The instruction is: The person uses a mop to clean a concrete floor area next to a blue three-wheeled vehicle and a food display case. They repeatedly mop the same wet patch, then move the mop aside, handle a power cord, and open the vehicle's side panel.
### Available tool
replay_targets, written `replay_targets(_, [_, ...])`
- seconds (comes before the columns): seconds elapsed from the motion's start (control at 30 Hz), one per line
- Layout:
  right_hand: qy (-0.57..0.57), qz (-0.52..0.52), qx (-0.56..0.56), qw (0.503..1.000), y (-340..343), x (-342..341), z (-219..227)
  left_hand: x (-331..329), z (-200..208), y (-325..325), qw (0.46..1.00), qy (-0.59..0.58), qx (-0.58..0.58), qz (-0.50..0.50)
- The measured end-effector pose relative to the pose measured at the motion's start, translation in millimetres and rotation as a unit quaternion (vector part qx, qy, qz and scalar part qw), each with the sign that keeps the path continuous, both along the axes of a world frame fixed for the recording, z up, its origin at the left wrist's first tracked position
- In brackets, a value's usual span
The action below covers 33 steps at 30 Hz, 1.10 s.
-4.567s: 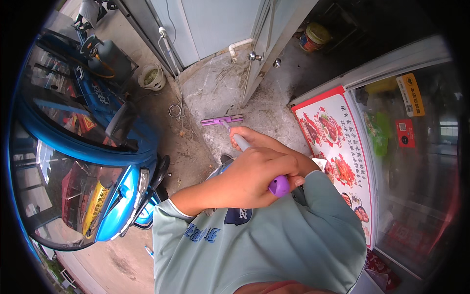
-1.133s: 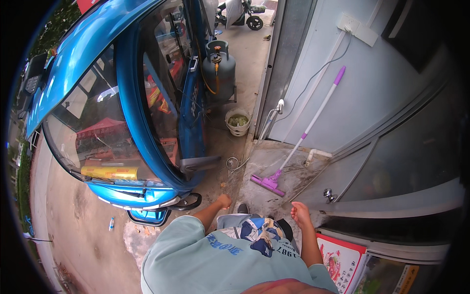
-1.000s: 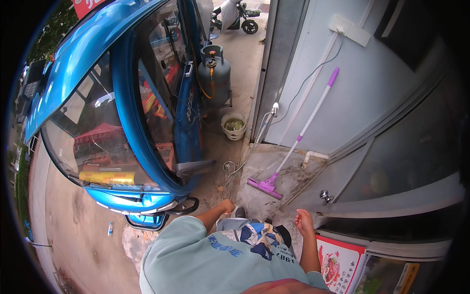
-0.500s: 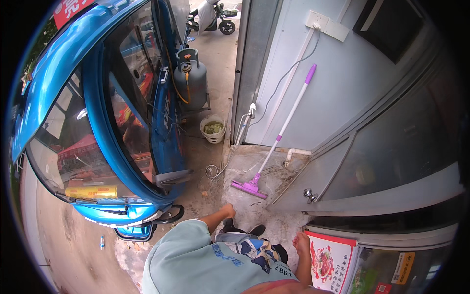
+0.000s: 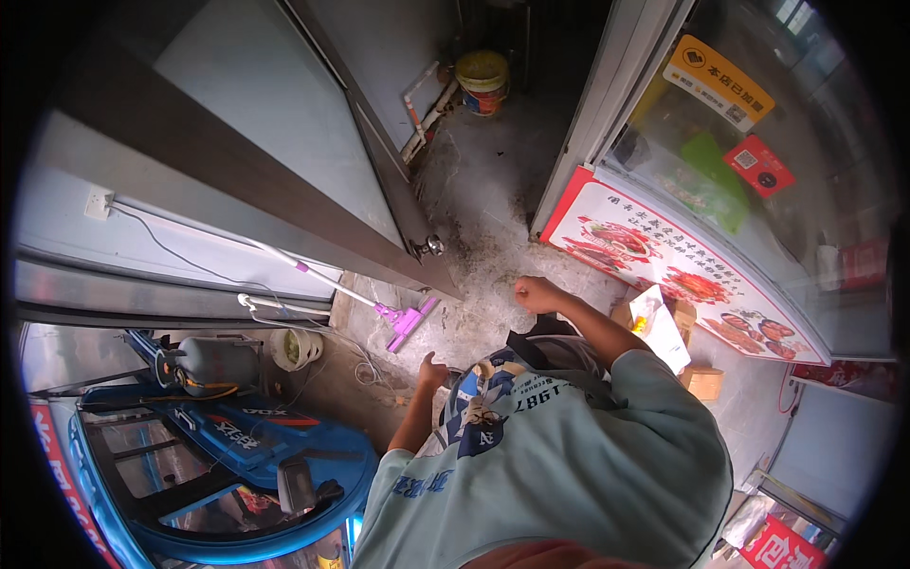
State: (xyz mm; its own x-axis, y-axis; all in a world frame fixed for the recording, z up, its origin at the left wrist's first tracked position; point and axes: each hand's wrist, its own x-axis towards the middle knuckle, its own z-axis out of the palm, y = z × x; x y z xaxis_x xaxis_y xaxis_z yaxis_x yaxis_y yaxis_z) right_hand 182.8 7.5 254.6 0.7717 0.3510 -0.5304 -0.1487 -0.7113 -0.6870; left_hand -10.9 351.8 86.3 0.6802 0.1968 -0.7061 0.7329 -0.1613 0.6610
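Observation:
My left hand [image 5: 433, 371] hangs at my left side with nothing in it. One digit stands out apart from the rest. It is the hand nearer to the mop [image 5: 403, 326], a purple-headed one with a white pole, but does not touch it. My right hand [image 5: 537, 295] is held out ahead of me, fingers curled into a loose fist with nothing showing in it. Beyond that hand a grey-framed door [image 5: 408, 223] with a round knob [image 5: 432, 246] stands swung open onto a dim room. The mop leans against the wall to the left of this door.
A yellow bucket [image 5: 482, 83] stands in the dim room beside white pipes. To the right is a glass display counter [image 5: 701, 270] with a food-picture panel; cardboard boxes [image 5: 702, 383] lie below it. At left are a blue vehicle [image 5: 275, 431], a gas cylinder [image 5: 220, 364] and a white bucket [image 5: 297, 349].
I have turned to the right, so the vehicle and mop now lie to my left and the open doorway and counter are ahead. My right hand has come up in front of me.

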Motion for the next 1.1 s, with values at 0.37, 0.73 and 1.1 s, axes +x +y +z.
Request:
replay_targets(0.37, [-0.008,-0.171,0.022,0.985,-211.5,54.2,-5.4,215.0,55.0,-164.6,0.986,-0.023,-0.016,-0.167])
replay_targets(0.73, [0.093,-0.295,0.165,0.937,-242.4,107.6,-10.6,337.5,51.6,-169.6,0.962,-0.077,0.08,-0.248])
replay_targets(1.1, [0.103,-0.212,0.135,0.962,-170.7,252.8,20.1,432.5,76.4,-134.5,0.984,-0.052,0.022,-0.171])
